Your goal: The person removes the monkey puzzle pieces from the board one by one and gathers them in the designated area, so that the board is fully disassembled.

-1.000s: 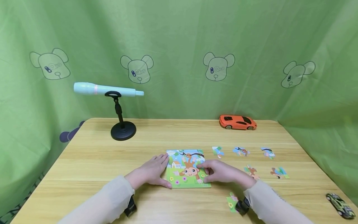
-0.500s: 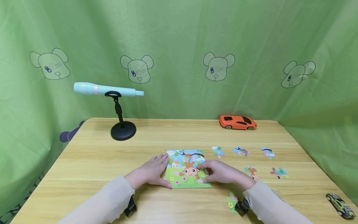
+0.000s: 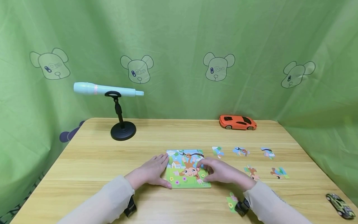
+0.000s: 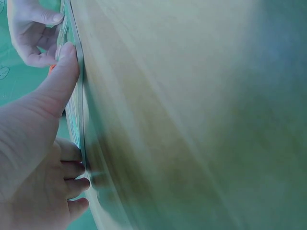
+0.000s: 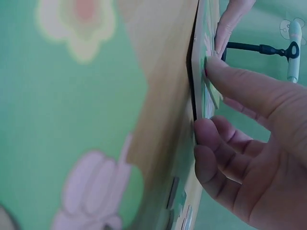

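A square monkey puzzle board [image 3: 179, 183] lies on the wooden table in front of me. My left hand [image 3: 153, 170] rests along its left side, fingers extended at the edge and thumb at the near left corner. My right hand [image 3: 221, 171] is at the board's right side, pinching a puzzle piece [image 5: 212, 92] that tilts up from the picture in the right wrist view. Its other fingertips [image 5: 206, 132] are down at the board's edge. Part of the piece is hidden by the thumb. Beneath my right wrist lies a loose green flower piece [image 3: 231, 203].
Several loose puzzle pieces, such as a blue one [image 3: 217, 151] and a brown one [image 3: 252, 172], lie right of the board. An orange toy car [image 3: 237, 122] stands at the back, a patterned toy car [image 3: 339, 205] at the right edge. A blue microphone [image 3: 109, 90] sits on a black stand [image 3: 123, 130].
My right fingers have shifted slightly at the board's right side, and a yellow flower by the thumb now shows. My left hand has stayed still.
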Demonstrator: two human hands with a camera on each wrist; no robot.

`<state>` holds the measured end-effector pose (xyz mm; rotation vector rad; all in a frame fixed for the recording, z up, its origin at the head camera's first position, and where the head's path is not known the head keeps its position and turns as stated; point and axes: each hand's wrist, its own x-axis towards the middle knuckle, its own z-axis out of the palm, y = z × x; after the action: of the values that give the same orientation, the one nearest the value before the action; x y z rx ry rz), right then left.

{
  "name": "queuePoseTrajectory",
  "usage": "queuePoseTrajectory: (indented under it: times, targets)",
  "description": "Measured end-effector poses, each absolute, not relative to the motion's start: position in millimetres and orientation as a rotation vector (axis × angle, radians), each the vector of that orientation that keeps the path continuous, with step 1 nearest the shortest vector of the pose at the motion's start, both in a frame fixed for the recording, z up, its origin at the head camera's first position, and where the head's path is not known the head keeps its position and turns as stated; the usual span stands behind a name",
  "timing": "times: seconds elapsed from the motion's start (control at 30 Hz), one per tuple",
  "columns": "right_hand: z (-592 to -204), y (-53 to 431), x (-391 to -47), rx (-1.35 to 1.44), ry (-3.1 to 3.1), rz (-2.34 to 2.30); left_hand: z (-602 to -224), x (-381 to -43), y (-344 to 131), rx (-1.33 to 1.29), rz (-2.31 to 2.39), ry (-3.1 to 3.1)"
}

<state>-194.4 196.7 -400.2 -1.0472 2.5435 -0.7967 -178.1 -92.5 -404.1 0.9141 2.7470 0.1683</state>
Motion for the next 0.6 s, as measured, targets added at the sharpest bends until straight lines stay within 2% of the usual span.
queuePoseTrajectory:
  times: [0.6]
  targets:
    - [-400.3,203.9,-194.6,-0.965,2.424,-1.068,-405.1,-179.0,-92.8,0.916,0.161,2.741]
